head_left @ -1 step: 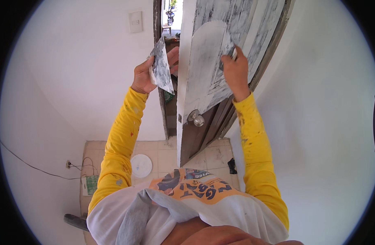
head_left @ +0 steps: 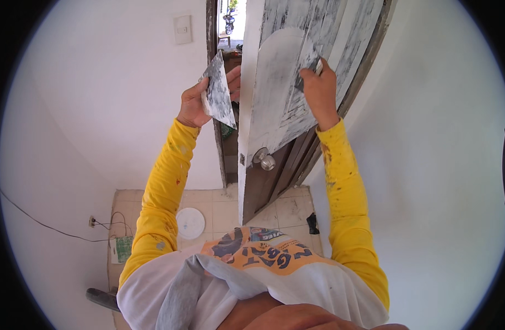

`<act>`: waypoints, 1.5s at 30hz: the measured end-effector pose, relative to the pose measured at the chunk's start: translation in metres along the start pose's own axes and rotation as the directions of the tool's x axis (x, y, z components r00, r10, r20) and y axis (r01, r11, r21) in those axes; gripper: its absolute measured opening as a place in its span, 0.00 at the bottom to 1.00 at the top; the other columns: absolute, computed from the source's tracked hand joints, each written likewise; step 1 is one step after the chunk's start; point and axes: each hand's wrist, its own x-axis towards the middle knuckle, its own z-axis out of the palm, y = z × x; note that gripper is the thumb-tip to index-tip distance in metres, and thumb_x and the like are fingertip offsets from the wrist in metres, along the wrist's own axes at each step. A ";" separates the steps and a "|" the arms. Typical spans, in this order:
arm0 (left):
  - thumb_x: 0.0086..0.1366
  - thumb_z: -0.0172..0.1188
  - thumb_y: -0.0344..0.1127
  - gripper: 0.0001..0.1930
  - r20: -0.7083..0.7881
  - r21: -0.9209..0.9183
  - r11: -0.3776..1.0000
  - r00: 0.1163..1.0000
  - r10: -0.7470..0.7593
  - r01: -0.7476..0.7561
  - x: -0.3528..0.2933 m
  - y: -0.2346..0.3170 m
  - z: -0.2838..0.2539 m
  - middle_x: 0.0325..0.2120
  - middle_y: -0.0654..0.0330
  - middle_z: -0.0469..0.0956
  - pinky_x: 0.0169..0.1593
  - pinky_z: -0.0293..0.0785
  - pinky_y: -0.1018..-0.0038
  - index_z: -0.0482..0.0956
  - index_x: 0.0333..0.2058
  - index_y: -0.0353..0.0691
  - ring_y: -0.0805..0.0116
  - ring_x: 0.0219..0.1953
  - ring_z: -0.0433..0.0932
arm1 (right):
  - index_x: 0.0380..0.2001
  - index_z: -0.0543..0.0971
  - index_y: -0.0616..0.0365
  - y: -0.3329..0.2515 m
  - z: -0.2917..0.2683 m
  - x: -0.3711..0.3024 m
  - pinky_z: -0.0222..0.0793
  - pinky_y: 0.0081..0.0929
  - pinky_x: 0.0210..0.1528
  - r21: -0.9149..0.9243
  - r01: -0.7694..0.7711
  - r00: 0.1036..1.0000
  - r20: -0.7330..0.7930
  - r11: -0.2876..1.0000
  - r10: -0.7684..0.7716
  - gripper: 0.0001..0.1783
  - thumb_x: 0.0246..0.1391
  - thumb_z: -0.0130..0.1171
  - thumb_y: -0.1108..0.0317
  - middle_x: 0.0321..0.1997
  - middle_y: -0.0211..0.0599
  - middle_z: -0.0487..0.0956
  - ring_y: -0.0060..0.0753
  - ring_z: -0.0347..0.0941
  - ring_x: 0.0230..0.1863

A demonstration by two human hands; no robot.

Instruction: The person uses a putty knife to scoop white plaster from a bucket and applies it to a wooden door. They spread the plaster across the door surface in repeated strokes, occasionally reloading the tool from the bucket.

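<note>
Hands [head_left: 193, 105] [head_left: 321, 94] hold a smeared plate [head_left: 219, 94], left, and dark scraper [head_left: 299, 83], right (shirt [head_left: 307, 283] carries dark lettering [head_left: 271, 254] on orange).

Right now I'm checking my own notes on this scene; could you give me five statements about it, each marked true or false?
1. The left hand holds a smeared plate. True.
2. The right hand is empty. False: it holds a dark blade.
3. The knob is on the door. True.
4. The door's face is white all over. False: below the knob it is brown.
5. The switch is on the wall left of the door. True.
</note>
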 end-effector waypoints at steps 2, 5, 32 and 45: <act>0.72 0.50 0.51 0.38 0.012 0.017 0.999 0.999 -0.039 0.038 0.001 -0.007 -0.016 0.73 0.38 0.48 0.76 0.46 0.48 0.48 0.74 0.40 0.40 0.74 0.51 | 0.60 0.75 0.63 0.004 0.001 0.026 0.72 0.35 0.55 0.017 -0.065 0.998 -0.004 0.998 0.065 0.28 0.53 0.53 0.73 0.57 0.52 0.78 0.55 0.78 0.52; 0.73 0.50 0.46 0.35 0.027 -0.112 0.993 0.999 -0.045 0.048 0.001 -0.015 -0.020 0.72 0.39 0.52 0.76 0.48 0.51 0.53 0.71 0.33 0.42 0.73 0.54 | 0.59 0.76 0.62 0.001 0.024 0.023 0.73 0.37 0.55 -0.130 0.071 0.995 -0.062 0.989 -0.079 0.27 0.53 0.54 0.74 0.55 0.51 0.78 0.57 0.77 0.51; 0.72 0.53 0.42 0.34 -0.057 -0.061 0.998 0.998 0.021 -0.025 -0.022 -0.028 -0.004 0.72 0.44 0.56 0.72 0.62 0.56 0.57 0.70 0.30 0.51 0.71 0.61 | 0.34 0.78 0.73 0.001 -0.005 0.063 0.68 0.37 0.31 0.039 0.026 0.999 -0.041 0.999 -0.025 0.13 0.51 0.52 0.73 0.22 0.48 0.78 0.42 0.73 0.24; 0.70 0.53 0.46 0.37 -0.044 0.019 1.000 0.999 0.004 -0.003 -0.021 -0.020 -0.003 0.72 0.45 0.54 0.73 0.57 0.57 0.52 0.72 0.36 0.52 0.73 0.58 | 0.62 0.71 0.67 0.002 0.049 -0.029 0.73 0.42 0.55 -0.339 0.379 0.918 0.023 0.861 -0.395 0.31 0.52 0.53 0.71 0.57 0.53 0.76 0.56 0.75 0.53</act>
